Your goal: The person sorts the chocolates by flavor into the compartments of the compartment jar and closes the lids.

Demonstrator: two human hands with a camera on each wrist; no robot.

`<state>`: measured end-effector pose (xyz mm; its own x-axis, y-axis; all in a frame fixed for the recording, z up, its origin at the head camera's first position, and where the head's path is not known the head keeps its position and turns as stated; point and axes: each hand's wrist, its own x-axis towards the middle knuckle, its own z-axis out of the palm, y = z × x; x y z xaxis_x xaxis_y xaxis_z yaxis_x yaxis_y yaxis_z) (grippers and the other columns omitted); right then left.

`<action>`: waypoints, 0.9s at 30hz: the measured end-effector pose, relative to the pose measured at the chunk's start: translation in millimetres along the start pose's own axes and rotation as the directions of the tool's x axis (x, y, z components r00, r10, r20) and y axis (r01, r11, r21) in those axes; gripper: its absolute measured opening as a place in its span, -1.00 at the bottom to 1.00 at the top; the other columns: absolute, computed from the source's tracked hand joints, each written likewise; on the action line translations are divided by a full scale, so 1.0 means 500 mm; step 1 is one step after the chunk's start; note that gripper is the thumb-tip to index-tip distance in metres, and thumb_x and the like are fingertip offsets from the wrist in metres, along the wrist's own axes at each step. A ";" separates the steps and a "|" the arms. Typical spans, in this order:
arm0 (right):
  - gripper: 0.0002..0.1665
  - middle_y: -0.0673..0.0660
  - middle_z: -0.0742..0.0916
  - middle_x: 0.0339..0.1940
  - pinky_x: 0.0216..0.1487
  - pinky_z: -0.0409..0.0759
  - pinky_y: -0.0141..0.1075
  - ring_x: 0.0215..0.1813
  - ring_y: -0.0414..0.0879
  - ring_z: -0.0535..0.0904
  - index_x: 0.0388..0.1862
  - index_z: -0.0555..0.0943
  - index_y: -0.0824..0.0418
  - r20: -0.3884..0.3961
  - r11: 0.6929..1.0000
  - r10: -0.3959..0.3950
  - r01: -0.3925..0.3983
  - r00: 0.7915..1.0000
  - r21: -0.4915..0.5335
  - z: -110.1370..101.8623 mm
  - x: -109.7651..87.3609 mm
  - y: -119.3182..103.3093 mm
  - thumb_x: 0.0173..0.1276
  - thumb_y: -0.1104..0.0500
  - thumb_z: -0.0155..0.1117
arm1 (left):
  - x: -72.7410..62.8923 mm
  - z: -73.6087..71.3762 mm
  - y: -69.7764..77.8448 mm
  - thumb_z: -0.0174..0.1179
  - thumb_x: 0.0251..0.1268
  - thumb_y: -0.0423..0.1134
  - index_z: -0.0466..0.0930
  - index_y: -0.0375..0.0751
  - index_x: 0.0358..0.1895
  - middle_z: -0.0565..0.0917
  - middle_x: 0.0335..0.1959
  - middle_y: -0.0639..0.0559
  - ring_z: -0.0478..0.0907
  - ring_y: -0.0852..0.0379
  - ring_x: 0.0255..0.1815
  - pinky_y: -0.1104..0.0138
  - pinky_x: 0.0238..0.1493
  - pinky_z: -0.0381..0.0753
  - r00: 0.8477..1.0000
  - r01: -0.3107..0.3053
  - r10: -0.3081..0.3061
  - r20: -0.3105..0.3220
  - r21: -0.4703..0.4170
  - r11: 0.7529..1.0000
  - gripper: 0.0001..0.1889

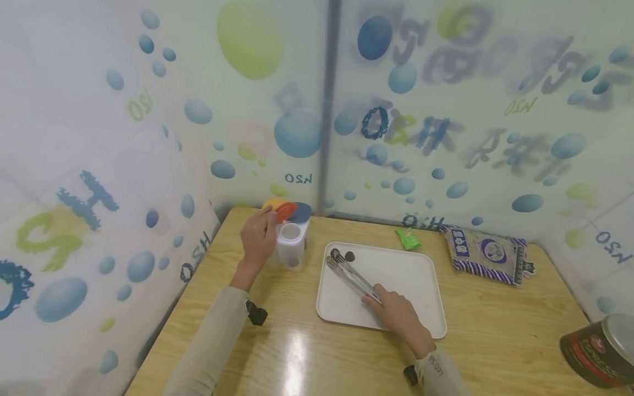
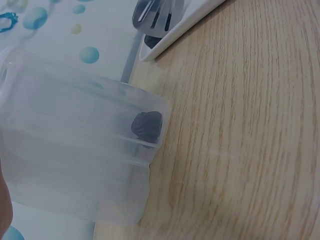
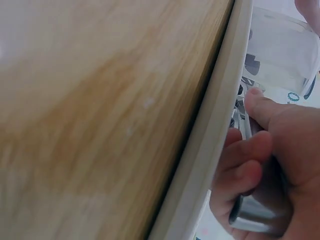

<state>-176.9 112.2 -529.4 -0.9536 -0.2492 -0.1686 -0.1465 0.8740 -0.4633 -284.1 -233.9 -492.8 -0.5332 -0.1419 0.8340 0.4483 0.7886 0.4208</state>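
At the left back of the table, my left hand [image 1: 258,234] pinches the raised orange lid [image 1: 285,212] of a clear plastic storage box [image 1: 291,250]. The opening under that lid shows. Low inside the box lies a dark wrinkled piece [image 2: 147,126], seen in the left wrist view. My right hand [image 1: 396,311] grips metal tongs [image 1: 356,280] by the handle end, above a white tray [image 1: 411,275]. The slotted tong heads [image 2: 159,17] point toward the tray's far left corner. Beside them lies a dark round piece [image 1: 350,256]; another dark bit shows by the tips.
Yellow [image 1: 273,204] and blue lids [image 1: 301,213] also top the box. Behind the tray lies a small green packet [image 1: 408,239]. A printed bag [image 1: 487,254] rests at the back right, and a dark can [image 1: 596,352] stands at the right edge. Patterned walls [image 1: 297,132] border the table.
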 end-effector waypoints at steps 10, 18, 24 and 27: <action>-0.62 -0.01 0.43 -0.62 -0.56 0.21 -0.31 -0.59 -0.15 0.33 -0.22 0.43 0.07 -0.025 1.000 0.001 0.000 1.000 0.019 -0.015 -0.001 0.001 0.50 -0.21 0.06 | 0.001 -0.002 -0.001 0.05 0.45 -0.15 0.51 -0.30 -0.71 0.78 -0.15 -0.25 0.75 -0.19 -0.07 -0.11 -0.13 0.68 1.000 0.011 -0.011 -0.001 -0.013 1.000 -0.50; -0.62 -0.02 0.44 -0.60 -0.54 0.22 -0.33 -0.57 -0.16 0.34 -0.20 0.46 0.08 0.024 1.000 0.020 -0.020 1.000 0.015 -0.008 0.002 0.000 0.49 -0.21 0.09 | 0.000 -0.002 0.002 0.00 0.46 -0.13 0.51 -0.30 -0.70 0.79 -0.15 -0.24 0.76 -0.19 -0.10 -0.11 -0.16 0.68 1.000 0.012 -0.012 0.005 0.001 1.000 -0.50; -0.64 0.00 0.45 -0.61 -0.56 0.22 -0.32 -0.57 -0.14 0.35 -0.21 0.45 0.09 0.018 1.000 0.013 -0.014 1.000 0.003 -0.005 0.001 0.002 0.50 -0.19 0.08 | 0.000 -0.001 0.003 0.01 0.46 -0.14 0.60 -0.32 -0.64 0.78 -0.14 -0.25 0.75 -0.20 -0.08 -0.11 -0.12 0.68 1.000 0.012 -0.012 0.007 -0.011 1.000 -0.52; -0.65 -0.01 0.45 -0.61 -0.56 0.22 -0.31 -0.58 -0.14 0.35 -0.23 0.45 0.07 0.007 1.000 0.016 -0.016 1.000 0.015 -0.006 0.002 0.004 0.51 -0.18 0.06 | 0.000 -0.001 0.003 0.03 0.46 -0.15 0.53 -0.32 -0.69 0.78 -0.15 -0.25 0.75 -0.19 -0.07 -0.11 -0.12 0.68 1.000 0.012 -0.012 0.001 -0.019 1.000 -0.51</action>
<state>-178.8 115.2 -528.0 -0.9540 -0.2384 -0.1819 -0.1277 0.8717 -0.4732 -283.3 -233.1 -491.9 -0.5392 -0.1514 0.8285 0.4551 0.7754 0.4378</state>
